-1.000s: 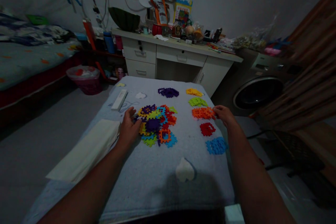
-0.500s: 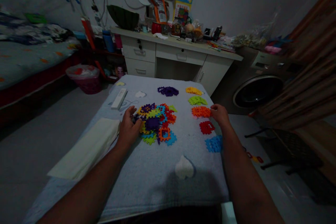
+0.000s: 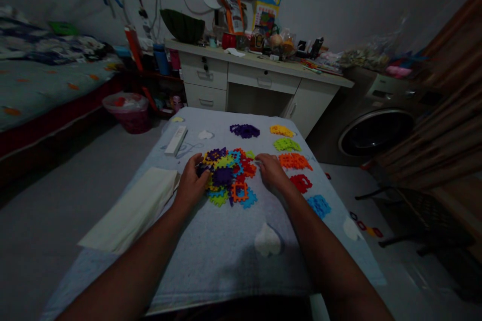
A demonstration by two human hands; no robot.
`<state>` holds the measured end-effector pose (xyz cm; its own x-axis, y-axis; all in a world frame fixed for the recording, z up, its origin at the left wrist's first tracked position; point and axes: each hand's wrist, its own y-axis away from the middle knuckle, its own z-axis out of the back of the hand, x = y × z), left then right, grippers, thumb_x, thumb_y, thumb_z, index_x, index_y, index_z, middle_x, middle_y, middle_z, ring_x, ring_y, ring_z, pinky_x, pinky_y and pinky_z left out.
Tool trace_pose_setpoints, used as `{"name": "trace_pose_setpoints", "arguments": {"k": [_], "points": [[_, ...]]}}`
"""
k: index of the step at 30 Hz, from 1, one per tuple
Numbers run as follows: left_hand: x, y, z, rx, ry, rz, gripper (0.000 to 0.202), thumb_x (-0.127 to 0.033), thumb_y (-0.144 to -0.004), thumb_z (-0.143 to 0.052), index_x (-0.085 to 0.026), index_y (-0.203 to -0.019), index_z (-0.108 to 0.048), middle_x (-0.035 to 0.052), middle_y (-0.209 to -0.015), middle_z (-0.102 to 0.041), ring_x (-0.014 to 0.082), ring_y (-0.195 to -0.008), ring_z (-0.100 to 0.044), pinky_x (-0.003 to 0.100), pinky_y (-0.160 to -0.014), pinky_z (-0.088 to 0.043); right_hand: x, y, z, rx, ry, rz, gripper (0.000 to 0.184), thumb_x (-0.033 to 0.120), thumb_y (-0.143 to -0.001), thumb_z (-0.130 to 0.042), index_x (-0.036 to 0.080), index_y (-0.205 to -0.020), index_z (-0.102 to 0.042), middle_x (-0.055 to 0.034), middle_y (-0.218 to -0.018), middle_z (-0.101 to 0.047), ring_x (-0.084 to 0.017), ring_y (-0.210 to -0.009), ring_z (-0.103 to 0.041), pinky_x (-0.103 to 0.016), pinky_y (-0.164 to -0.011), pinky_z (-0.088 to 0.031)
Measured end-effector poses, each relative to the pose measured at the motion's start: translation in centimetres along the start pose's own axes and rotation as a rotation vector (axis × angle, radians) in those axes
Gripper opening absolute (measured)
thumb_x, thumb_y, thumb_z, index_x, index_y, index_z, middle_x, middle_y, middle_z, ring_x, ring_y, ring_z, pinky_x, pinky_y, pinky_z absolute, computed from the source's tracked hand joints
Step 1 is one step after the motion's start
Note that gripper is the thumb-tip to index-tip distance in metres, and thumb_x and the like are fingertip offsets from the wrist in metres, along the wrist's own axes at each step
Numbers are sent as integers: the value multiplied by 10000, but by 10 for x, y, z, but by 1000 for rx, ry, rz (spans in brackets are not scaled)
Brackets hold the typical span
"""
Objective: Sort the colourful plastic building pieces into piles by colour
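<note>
Between the fingers lies the mixed pile of pieces (image 3: pixel 223 176): the left hand (image 3: pixel 191 184) spreads thumb from fingers, the right hand (image 3: pixel 271 173) keeps fingertips close together (whether either pinches, I cannot tell). Lifting 1 by its rim would disturb least. Beyond the fingertips sits a purple heap (image 3: pixel 245 131).

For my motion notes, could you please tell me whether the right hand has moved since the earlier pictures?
Yes: judged against the orange pile, the right hand has moved left, from that pile to beside the mixed-colour pile.
</note>
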<state>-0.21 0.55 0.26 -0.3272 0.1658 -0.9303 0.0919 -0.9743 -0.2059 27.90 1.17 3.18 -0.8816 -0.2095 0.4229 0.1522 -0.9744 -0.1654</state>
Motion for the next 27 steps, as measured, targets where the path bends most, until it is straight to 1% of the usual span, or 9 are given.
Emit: {"name": "trace_pose_setpoints", "arguments": {"k": [3,5,9,12,15,19,22,24,27], "points": [[2,-1,-1,16,12,-19,569,-261,-816,-588,-249,-1368,-451,128,-1376,-554,270,-1245,-562,487,-1071,-442,3,-11,-12,4,51,-58,429,72,-898,-419,170,-1264,-621,-117,-1291,-625,-231,-1173,-520,-337,-1016,-365],[2,-1,-1,17,0,-28,554,-255,-807,-590,-247,-1348,-475,124,-1361,-565,274,-1241,-563,491,-1082,-432,3,-19,-14,-5,83,-104,444,69,-875,-448,178,-1269,-621,-125,-1256,-632,-238,-1151,-527,-333,-996,-370],[0,-1,-1,8,-23,-36,542,-260,-791,-606,-253,-1323,-504,105,-1328,-588,280,-1247,-558,492,-1109,-405,3,-31,-16,-18,126,-167,348,100,-828,-531,175,-1133,-680,-119,-1123,-656,-228,-1033,-564,-309,-926,-396],[-1,-1,0,10,-22,-40,541,-268,-789,-608,-249,-1320,-507,105,-1327,-588,282,-1243,-560,491,-1110,-406,2,-36,-18,-30,120,-171,312,81,-824,-505,160,-1054,-700,-107,-1040,-678,-203,-952,-582,-284,-866,-407],[-2,-1,0,12,-22,-40,523,-269,-790,-607,-249,-1305,-516,106,-1325,-591,285,-1246,-557,493,-1115,-401,-1,-38,-14,-65,124,-169,305,84,-826,-492,159,-1021,-714,-106,-1005,-695,-196,-930,-594,-277,-841,-411],[-2,-2,-1,13,-16,-44,514,-267,-789,-603,-251,-1296,-519,95,-1310,-602,282,-1245,-558,490,-1117,-398,-20,-43,8,-118,98,-177,266,118,-820,-509,162,-963,-729,-91,-962,-717,-190,-890,-615,-282,-830,-432],[-2,-2,-1,6,-16,-44,513,-265,-785,-607,-260,-1292,-523,89,-1305,-606,280,-1239,-562,485,-1121,-397,-49,-49,36,-222,14,-205,245,133,-802,-517,173,-918,-728,-56,-934,-726,-178,-867,-624,-284,-833,-453],[-3,-2,-1,5,-20,-45,511,-268,-784,-608,-263,-1288,-525,88,-1305,-607,280,-1235,-564,481,-1122,-396,-73,-53,54,-332,-38,-270,229,141,-780,-522,170,-880,-726,-50,-901,-725,-174,-843,-622,-289,-827,-461],[-4,-2,0,11,-28,-47,507,-272,-791,-602,-263,-1291,-522,90,-1305,-607,282,-1234,-564,486,-1115,-401,-110,-55,76,-448,-138,-469,187,135,-716,-566,145,-821,-720,-52,-800,-709,-155,-725,-602,-261,-728,-463]]}}
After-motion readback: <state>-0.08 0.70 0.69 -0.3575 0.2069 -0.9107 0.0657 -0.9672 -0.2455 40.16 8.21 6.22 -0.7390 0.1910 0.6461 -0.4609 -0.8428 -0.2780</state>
